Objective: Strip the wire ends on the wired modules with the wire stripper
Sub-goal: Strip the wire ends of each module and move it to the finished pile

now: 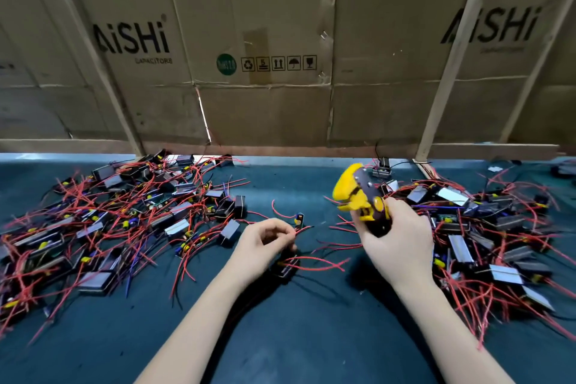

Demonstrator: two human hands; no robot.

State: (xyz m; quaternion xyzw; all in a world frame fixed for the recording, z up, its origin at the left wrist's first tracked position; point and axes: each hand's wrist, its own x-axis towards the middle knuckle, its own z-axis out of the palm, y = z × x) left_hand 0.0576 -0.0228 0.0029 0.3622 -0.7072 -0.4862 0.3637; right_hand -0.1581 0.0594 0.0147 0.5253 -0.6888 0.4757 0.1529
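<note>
Wire stripper (361, 196), yellow and black, rides upright in the right hand (397, 243) at about 2 o'clock of centre, fingers wrapped round its handles, its head raised clear of the counter (296, 337). The left hand (265, 243), near centre, pinches the red wires (304, 229) of one wired module (286, 268) lying just below its fingertips; whether the bare tips show yet is too fine to tell. To strip cleanly, the judgement is that each wire end should be fed squarely into the stripper's mouth while the left grip holds the lead taut. One stripper and two hands are in view; the modules lie in two heaps too tangled to count, one at 9 o'clock (109, 221), one at 3 o'clock (492, 234). Cardboard sheets (265, 40) wall the back.
</note>
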